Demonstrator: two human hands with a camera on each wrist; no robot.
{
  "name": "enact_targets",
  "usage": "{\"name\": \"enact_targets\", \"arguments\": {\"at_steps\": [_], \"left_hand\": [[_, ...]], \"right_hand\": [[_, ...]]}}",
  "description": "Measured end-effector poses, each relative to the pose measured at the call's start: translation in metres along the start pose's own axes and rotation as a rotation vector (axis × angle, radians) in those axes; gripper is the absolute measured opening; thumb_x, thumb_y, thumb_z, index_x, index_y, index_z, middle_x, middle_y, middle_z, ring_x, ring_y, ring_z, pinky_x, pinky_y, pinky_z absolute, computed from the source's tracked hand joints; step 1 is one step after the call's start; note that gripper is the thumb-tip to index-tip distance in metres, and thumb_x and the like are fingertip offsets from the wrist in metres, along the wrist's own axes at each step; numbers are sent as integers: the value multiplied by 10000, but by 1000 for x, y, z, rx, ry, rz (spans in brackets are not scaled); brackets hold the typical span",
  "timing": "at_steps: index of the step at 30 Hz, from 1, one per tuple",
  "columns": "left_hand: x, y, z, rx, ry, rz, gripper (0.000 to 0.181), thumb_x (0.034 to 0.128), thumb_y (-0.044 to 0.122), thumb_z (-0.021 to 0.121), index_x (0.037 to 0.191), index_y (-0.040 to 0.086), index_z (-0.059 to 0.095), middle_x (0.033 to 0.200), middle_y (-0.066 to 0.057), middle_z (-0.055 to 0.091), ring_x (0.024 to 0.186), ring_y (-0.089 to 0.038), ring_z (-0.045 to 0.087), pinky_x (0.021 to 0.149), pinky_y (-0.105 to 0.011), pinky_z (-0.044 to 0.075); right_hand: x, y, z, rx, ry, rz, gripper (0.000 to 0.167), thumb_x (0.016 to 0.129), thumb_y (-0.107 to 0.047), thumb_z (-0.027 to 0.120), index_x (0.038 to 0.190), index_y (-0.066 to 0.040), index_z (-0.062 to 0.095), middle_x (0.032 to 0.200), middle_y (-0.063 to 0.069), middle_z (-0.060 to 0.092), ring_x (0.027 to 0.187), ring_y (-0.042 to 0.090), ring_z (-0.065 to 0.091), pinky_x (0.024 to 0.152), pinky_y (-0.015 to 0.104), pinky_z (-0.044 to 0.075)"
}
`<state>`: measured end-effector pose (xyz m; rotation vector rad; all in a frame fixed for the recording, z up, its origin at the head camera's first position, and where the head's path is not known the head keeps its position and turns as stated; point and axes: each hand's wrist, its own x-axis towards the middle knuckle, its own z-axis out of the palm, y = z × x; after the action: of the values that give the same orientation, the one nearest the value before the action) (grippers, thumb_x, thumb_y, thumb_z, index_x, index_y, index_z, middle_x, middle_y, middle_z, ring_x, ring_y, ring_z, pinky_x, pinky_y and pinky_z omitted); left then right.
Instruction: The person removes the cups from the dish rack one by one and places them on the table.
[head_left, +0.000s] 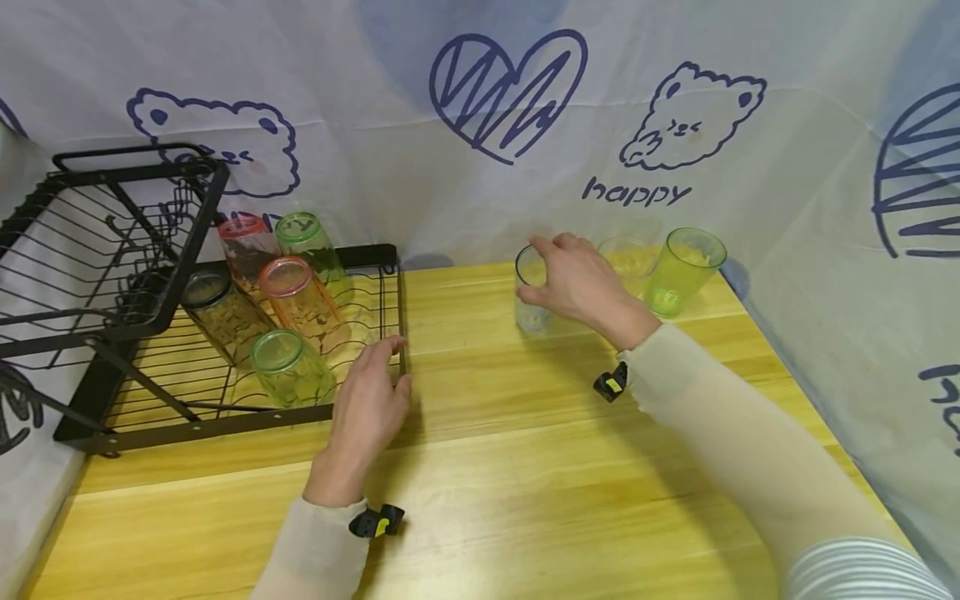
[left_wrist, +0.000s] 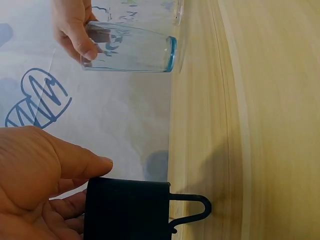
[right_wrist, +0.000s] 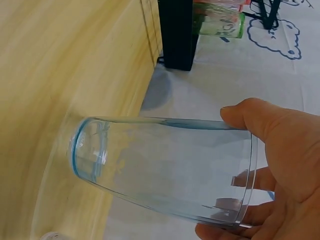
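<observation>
"happy" lettering (head_left: 636,192) | on white cloth (head_left: 465,212), below bear drawing (head_left: 693,121) | right-edge lettering (head_left: 948,392): cut off

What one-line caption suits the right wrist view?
Right hand gripping a clear glass near its rim, with a wooden tabletop and black rack in view.

R arm (head_left: 720,425) fwd, R hand (head_left: 581,283) w/ thumb (right_wrist: 250,112) opp. curved fingers (right_wrist: 261,214); L hand (head_left: 371,404) nearer body, slightly bent

A clear, faintly blue drinking glass (right_wrist: 167,167), bluer at its narrow base and wider at its mouth, stands upright, mouth up, gripped near the rim by the right hand (head_left: 581,279), well right of the black dish rack (head_left: 225,426).
</observation>
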<state>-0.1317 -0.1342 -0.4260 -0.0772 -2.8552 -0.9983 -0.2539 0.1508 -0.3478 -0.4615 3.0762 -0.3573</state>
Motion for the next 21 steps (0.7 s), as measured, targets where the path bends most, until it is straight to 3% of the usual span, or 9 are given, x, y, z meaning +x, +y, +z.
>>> {"name": "enact_targets", "arguments": {"at_steps": [10, 21], "left_hand": [[-1, -2, -1, 4, -15, 7, 498, 1024, 70, 644, 1507, 62, 524, 1476, -171, 581, 1337, -396, 580, 1040, -578, 521], [-1, -2, -2, 13, -22, 0, 487, 1038, 85, 621, 1514, 57, 519, 1484, -173, 574, 1334, -396, 580, 1042, -581, 517]], "right_hand": [[6, 4, 8, -26, -1, 2, 811, 953, -489, 692, 1571, -22, 452, 1429, 299, 582, 1316, 463, 544, 1165, 569, 420], [7, 2, 3, -25, -48, 8, 828, 949, -469, 696, 1579, -5, 426, 1497, 307, 526, 1355, 486, 502, 1183, 578, 407]]}}
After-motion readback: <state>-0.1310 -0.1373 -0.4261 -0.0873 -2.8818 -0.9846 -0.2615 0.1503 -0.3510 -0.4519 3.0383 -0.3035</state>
